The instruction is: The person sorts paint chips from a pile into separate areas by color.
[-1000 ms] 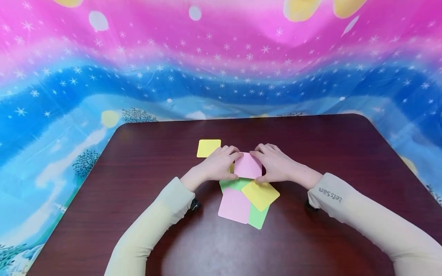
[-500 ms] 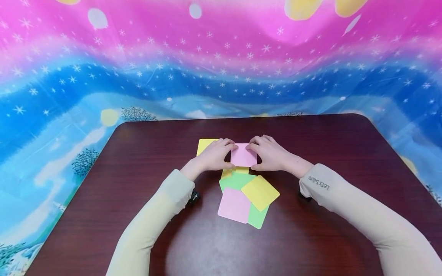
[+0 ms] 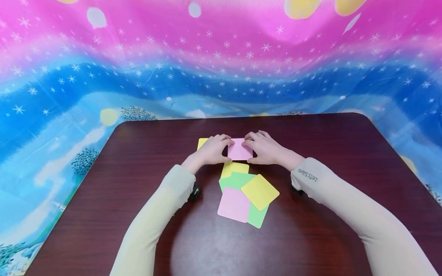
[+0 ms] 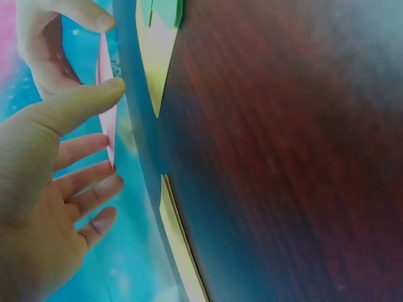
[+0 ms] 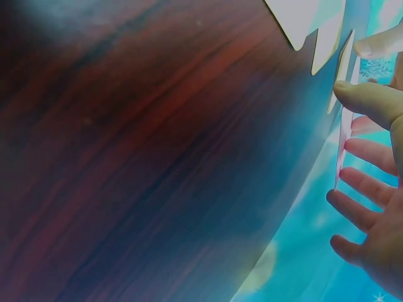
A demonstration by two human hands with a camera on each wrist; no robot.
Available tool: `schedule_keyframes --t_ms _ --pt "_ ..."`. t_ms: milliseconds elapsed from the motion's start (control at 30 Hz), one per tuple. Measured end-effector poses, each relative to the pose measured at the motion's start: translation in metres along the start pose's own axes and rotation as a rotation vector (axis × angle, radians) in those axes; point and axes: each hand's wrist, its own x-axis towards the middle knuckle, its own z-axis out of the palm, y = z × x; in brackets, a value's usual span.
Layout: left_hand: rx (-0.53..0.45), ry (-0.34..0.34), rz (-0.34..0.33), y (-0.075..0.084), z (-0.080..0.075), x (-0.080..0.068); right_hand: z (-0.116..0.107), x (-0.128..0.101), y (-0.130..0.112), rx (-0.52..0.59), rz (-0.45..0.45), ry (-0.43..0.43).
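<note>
A pink card (image 3: 238,152) with rounded corners is held between my two hands. My left hand (image 3: 212,150) pinches its left side, and my right hand (image 3: 266,149) pinches its right side. Seen nearly edge-on in the left wrist view, the pink card (image 4: 107,123) lies between thumb and fingertips, raised above the table. Beside my left hand a yellow card (image 3: 202,143) lies partly hidden under the forearm side of that hand. Nearer to me is a loose overlapping group: a yellow card (image 3: 238,168), green cards (image 3: 238,180), another yellow card (image 3: 260,192) and a second pink card (image 3: 233,205).
A dark red-brown wooden table (image 3: 155,149) with rounded far corners carries the cards. Behind it hangs a pink and blue patterned cloth (image 3: 221,69). Dark wrist devices (image 3: 195,192) show at the cuffs of both light sleeves.
Both hands have carried the pink card away from me and slightly left, off the overlapping cards. More of the yellow card beneath shows, while my left hand covers more of the far yellow card.
</note>
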Motion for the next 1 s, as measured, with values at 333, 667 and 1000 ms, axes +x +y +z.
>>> schedule_keyframes --t_ms 333,667,1000 --pt "0.002 -0.042 -0.036 -0.008 0.004 0.011 0.0 0.01 0.004 0.038 0.036 -0.087" --pt "0.012 -0.083 -0.053 -0.012 0.004 0.021 0.005 0.021 0.011 0.048 0.09 -0.174" --pt "0.001 -0.112 -0.07 -0.012 0.001 0.028 0.006 0.028 0.018 0.103 0.105 -0.207"
